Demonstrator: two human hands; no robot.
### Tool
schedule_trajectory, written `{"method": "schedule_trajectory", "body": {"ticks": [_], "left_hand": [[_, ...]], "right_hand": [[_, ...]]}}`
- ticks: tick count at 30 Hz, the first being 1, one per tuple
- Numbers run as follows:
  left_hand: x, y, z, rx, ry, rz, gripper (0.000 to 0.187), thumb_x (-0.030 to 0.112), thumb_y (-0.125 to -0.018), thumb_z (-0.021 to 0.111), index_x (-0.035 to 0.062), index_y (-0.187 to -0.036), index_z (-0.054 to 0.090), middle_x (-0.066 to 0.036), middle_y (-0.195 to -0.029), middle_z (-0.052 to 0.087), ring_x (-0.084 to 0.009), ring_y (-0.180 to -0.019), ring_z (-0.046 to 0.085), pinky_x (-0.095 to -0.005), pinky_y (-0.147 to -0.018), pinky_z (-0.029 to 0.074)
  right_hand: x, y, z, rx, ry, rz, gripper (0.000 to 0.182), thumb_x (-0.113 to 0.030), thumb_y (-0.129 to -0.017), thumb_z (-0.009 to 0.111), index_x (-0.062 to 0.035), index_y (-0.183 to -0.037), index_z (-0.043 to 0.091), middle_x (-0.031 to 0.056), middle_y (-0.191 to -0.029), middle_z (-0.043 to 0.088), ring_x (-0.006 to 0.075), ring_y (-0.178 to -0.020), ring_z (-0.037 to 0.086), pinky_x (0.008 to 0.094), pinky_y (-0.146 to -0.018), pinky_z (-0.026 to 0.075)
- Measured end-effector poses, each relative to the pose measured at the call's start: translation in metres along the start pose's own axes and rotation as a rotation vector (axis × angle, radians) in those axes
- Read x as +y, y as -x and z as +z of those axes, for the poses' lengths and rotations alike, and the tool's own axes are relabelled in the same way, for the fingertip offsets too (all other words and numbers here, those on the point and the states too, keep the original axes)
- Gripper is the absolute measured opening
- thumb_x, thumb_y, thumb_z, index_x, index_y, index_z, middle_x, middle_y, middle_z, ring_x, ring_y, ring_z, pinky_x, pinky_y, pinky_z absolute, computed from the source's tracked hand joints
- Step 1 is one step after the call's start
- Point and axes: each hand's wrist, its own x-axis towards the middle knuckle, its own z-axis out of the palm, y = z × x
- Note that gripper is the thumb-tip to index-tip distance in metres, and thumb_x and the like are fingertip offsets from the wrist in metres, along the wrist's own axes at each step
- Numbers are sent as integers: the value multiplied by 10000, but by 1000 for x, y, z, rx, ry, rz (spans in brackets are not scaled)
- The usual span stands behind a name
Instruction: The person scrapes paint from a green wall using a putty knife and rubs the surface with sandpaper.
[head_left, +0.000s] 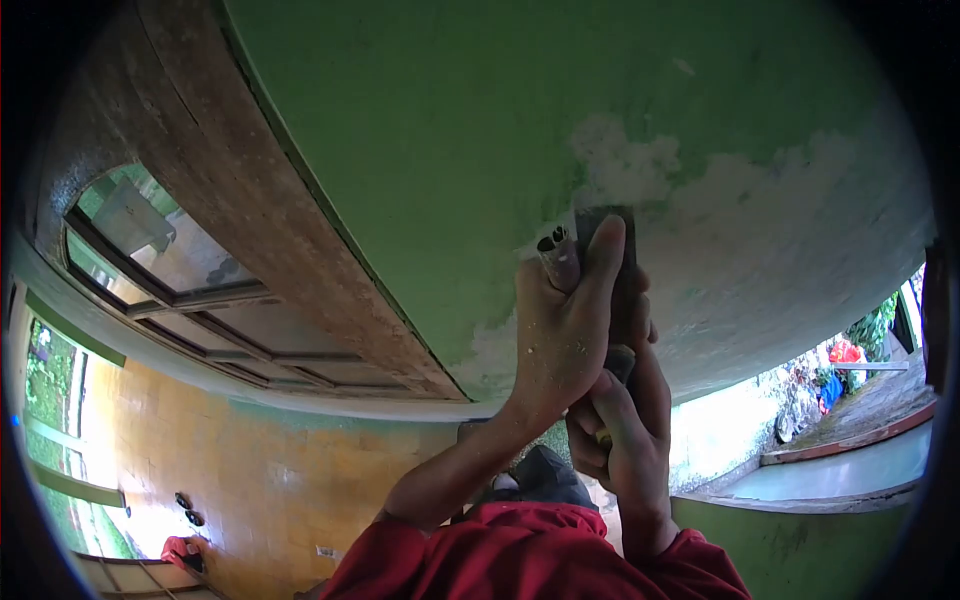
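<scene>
Right of centre, up against the green wall (430, 130), both bare hands are on the work: the left hand (565, 345) has a narrow grip on a flat, dark tool (626, 240), thumb laid along its face, with the tool's top edge at the lower border of a pale, bare patch (625, 165). Tucked beside that thumb is a hollow metal tube (560, 262), its open end turned up. Just below, the right hand (625, 430) is closed, a narrow grip around a dark handle (621, 362), with a bit of yellow showing between the fingers; whether handle and flat tool are one piece, I cannot tell. Pale flecks dot the back of the left hand. Off to the right, a wider stretch of the wall is whitish and patchy. Over on the left runs a worn wooden frame (270, 220) with divided panes (205, 215), and under it a tan tiled floor (270, 470), with small dark objects (188, 510) and a red item (182, 550) at lower left. Red sleeves fill the bottom, and bright daylight comes through at far right.
</scene>
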Motion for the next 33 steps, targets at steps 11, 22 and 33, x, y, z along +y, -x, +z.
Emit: {"method": "schedule_trajectory", "body": {"ticks": [11, 22, 33], "left_hand": [[8, 2, 8, 44, 39, 32, 388, 252, -1017, 529, 22, -704, 547, -33, -538, 537, -111, -433, 533, -280, -412, 442], [-4, 3, -5, 17, 25, -8, 300, 253, -1006, 551, 45, -791, 544, -61, -644, 579, -139, -468, 553, -320, -478, 509], [4, 1, 5, -4, -13, 7, 318, 259, -1008, 549, 32, -785, 549, -58, -633, 573, -139, -468, 552, -334, -483, 510]], "right_hand": [[2, -3, 1, -6, 25, -19, 463, -146, -1000, 475, -56, -1428, 323, -21, -758, 480, 5, -521, 379, 166, -428, 291], [5, -2, 3, -4, 35, -23, 586, -135, -1009, 448, -148, -1539, 198, -26, -712, 461, 4, -471, 353, 166, -396, 273], [-5, -2, 1, -35, -13, -23, 501, -151, -1005, 470, -110, -1474, 300, -28, -703, 453, 5, -465, 359, 167, -389, 264]]}}
